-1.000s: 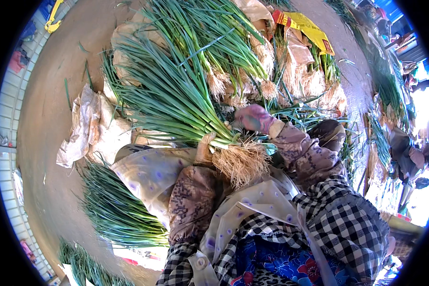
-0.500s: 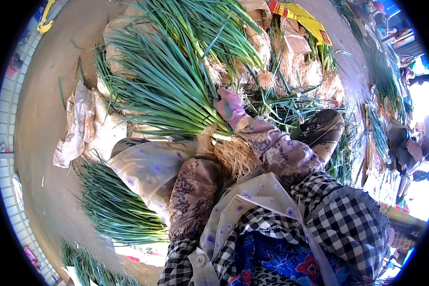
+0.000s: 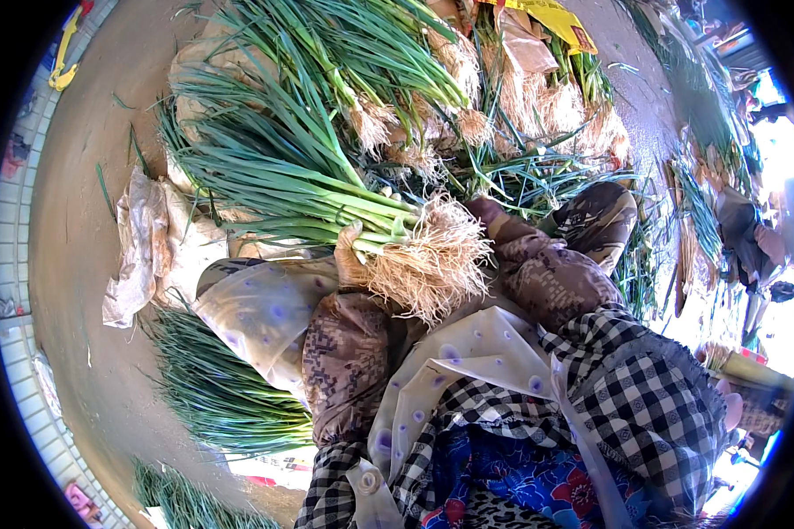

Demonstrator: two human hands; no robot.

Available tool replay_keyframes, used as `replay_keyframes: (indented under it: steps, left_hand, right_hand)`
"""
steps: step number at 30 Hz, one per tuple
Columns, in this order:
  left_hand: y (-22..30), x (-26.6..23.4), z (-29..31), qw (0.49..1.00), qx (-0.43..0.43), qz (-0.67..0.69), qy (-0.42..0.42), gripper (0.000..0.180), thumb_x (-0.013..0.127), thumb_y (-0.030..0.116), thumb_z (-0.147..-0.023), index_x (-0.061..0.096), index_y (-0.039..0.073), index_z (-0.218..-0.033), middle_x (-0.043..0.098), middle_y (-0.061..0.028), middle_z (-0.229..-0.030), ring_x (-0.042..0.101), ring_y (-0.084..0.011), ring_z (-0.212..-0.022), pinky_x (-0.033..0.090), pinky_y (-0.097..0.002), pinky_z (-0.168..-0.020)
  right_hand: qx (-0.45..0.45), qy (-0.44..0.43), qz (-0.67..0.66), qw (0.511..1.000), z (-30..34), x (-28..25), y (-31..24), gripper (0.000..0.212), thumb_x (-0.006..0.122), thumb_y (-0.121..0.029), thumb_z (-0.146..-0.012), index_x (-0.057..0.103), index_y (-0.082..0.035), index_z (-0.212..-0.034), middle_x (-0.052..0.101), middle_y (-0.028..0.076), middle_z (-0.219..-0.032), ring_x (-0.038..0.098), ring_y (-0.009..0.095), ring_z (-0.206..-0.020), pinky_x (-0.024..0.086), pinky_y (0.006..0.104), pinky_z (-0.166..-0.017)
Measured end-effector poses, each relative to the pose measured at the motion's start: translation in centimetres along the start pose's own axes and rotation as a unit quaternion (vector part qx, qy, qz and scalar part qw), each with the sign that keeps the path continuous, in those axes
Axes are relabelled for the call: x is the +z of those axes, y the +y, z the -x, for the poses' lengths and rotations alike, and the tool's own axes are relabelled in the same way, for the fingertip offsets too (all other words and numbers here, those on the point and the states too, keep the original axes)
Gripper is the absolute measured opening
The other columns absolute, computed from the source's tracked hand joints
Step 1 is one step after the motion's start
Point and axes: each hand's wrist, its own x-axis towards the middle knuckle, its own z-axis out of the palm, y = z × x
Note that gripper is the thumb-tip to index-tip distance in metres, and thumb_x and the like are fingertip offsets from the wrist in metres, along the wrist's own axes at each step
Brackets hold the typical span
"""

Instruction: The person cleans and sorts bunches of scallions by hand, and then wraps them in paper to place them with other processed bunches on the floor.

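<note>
A bunch of green onions (image 3: 326,198) with long green leaves and a shaggy mass of pale roots (image 3: 432,256) lies across in front of me. My left hand (image 3: 349,254), in a tan glove, is closed around its stalks just behind the roots. The camouflage sleeve of my right arm (image 3: 547,264) reaches up to the far side of the roots. My right hand is hidden behind them, so its fingers do not show. More bunches of green onions (image 3: 388,62) lie beyond, their roots toward the right.
A crumpled pale sack (image 3: 137,238) lies on the ground to the left. Another green onion pile (image 3: 229,379) sits by my left knee. Loose leaves (image 3: 538,181) are scattered near my right boot (image 3: 602,220). A yellow bag (image 3: 551,19) rests on far bunches.
The held bunch has turned so its roots face right and spread wider. My right hand has moved down from the stalks to behind the roots. The view has shifted slightly.
</note>
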Motion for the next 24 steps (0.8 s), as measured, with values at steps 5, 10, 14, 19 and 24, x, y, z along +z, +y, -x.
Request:
replay_keyframes:
  steps: [5,10,14,19,24]
  left_hand:
    - [0.4,-6.5,-0.3,0.987,0.077,-0.082,0.119,0.029,0.056,0.016,-0.076,0.052,-0.001,-0.099,0.06,-0.0141,-0.09,0.06,-0.0257,-0.078,0.052,-0.0367,-0.071]
    - [0.3,-6.8,-1.2,0.982,0.072,-0.105,0.14,0.023,0.056,0.014,-0.077,0.053,0.001,-0.095,0.06,-0.0129,-0.089,0.06,-0.0249,-0.078,0.052,-0.036,-0.071]
    - [-0.1,-2.5,0.0,0.992,0.047,-0.07,0.095,0.042,0.055,0.019,-0.076,0.047,-0.004,-0.11,0.056,-0.0172,-0.103,0.057,-0.0285,-0.09,0.05,-0.0388,-0.079]
    - [-0.1,-1.0,0.3,0.997,0.065,-0.03,0.04,0.051,0.05,0.024,-0.079,0.04,-0.008,-0.117,0.052,-0.0197,-0.111,0.052,-0.0301,-0.101,0.043,-0.0434,-0.088]
    - [0.5,-1.5,0.2,1.0,0.026,0.008,-0.011,0.051,0.052,0.027,-0.079,0.039,0.0,-0.12,0.053,-0.0139,-0.1,0.053,-0.026,-0.087,0.046,-0.0405,-0.079]
  right_hand:
    - [0.128,-0.214,-0.741,0.624,-6.6,-5.7,-10.9,0.034,0.059,-0.018,-0.077,0.057,-0.002,-0.107,0.06,0.015,-0.093,0.057,0.013,-0.08,0.048,0.0302,-0.07]
    - [-0.118,-0.11,-0.464,0.871,-6.5,-7.6,-13.8,0.034,0.061,-0.018,-0.077,0.055,0.004,-0.102,0.061,0.014,-0.091,0.058,0.017,-0.081,0.047,0.0296,-0.07]
    - [-0.056,0.002,-0.298,0.953,-5.0,-10.2,-16.0,0.023,0.062,-0.019,-0.075,0.06,-0.003,-0.091,0.059,0.015,-0.077,0.058,0.025,-0.071,0.045,0.0321,-0.061]
    - [0.02,-0.005,-0.315,0.949,-4.1,-8.3,-17.8,0.015,0.057,-0.018,-0.077,0.059,-0.006,-0.086,0.059,0.016,-0.072,0.057,0.029,-0.065,0.045,0.0324,-0.06]
    - [0.24,0.024,-0.032,0.97,-6.1,-5.3,-12.4,0.017,0.058,-0.014,-0.074,0.061,-0.005,-0.088,0.061,0.015,-0.073,0.06,0.025,-0.065,0.047,0.0322,-0.057]
